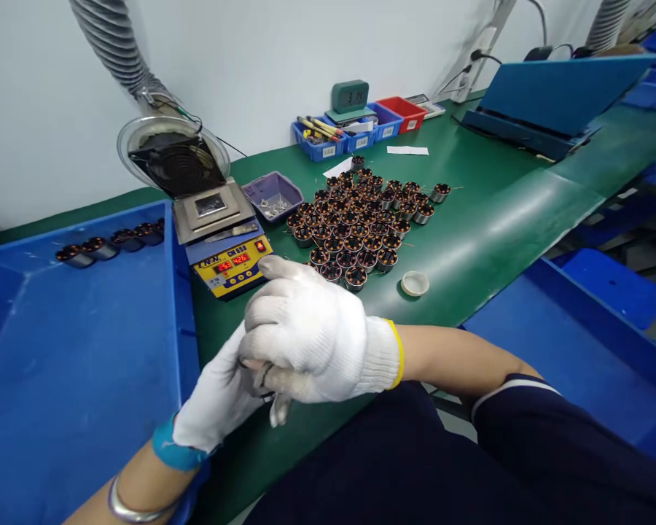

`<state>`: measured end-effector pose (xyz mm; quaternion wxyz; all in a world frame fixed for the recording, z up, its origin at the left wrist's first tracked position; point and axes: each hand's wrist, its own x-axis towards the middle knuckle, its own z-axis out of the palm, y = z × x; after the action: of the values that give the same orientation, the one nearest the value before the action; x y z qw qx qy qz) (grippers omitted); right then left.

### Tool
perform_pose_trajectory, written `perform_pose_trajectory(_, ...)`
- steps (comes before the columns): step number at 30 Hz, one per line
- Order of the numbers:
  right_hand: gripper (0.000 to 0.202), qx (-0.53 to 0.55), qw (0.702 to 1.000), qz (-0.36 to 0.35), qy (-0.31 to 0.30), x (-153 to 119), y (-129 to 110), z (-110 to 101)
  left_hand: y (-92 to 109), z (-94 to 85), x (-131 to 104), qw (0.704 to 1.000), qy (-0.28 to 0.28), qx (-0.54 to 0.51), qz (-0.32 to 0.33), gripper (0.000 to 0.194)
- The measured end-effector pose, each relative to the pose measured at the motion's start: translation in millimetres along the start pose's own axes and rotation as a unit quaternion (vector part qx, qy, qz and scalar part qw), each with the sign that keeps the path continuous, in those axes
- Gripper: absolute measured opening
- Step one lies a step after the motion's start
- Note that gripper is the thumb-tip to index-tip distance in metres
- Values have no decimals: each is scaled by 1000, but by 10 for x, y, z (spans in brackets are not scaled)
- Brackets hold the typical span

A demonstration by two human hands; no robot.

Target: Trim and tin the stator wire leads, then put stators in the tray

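Your two gloved hands are bunched together over the near side of the desk (470,240), right in front of the yellow-fronted heater unit (232,266). Your right hand (309,332), the one with the yellow cuff, is on top with its fingers curled over your left hand (221,401), which has the teal cuff. There's a small dark part (266,397) peeking out between them, but your gloves cover most of it, so honestly I can't tell which grip actually has hold of it, or how tight either one is.

Past your right hand you've got a big cluster of copper-wound cylinders (355,230) standing packed together on the desk, with a small white dish (415,284) just to the near side of them. The purple tray (295,192) with little metal bits sits between that cluster and the heater unit. On your left, a blue bin (183,306) holds a short row of similar cylinders along its far end.
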<state>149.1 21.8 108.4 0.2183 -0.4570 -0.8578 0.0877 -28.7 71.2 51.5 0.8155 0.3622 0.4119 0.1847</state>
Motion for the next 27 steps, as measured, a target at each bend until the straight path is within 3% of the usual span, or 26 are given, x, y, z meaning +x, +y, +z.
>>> perform_pose_trajectory(2, 18, 0, 1000, 13, 20, -54, 36, 39, 36, -12, -64, 999, -8, -25, -22, 20)
perform_pose_trajectory(5, 19, -16, 998, 17, 59, -83, 42, 87, 151, -45, -100, 993, 50, -101, 25, 11)
perform_pose_trajectory(7, 18, -15, 998, 1, 58, -62, 23, 97, 194, -41, -88, 990, 57, -123, 41, 17)
perform_pose_trajectory(12, 13, 14, 998, 2, 61, -89, 34, 120, 83, 74, -71, 992, -105, -54, -33, 38)
perform_pose_trajectory(15, 13, 75, 987, 32, 139, -214, 61, 190, 14, 132, -90, 995, -94, -9, -23, 45)
perform_pose_trajectory(18, 11, 220, 939, 94, 248, -364, 66, 289, -22, 159, -114, 998, -18, 61, 19, 58)
perform_pose_trajectory(22, 19, 427, 786, 254, 368, -578, 146, 392, -77, 159, -122, 989, 57, 114, 75, 68)
perform_pose_trajectory(23, 22, 430, 770, 273, 384, -628, 179, 416, -89, 155, -116, 987, 70, 115, 84, 67)
perform_pose_trajectory(24, 22, 411, 780, 277, 383, -671, 205, 443, -98, 152, -107, 986, 78, 114, 90, 66)
perform_pose_trajectory(25, 21, 373, 811, 269, 361, -704, 220, 476, -105, 150, -96, 986, 78, 115, 93, 66)
perform_pose_trajectory(27, 39, 275, 897, 216, 270, -735, 204, 567, -123, 149, -75, 984, 69, 129, 105, 63)
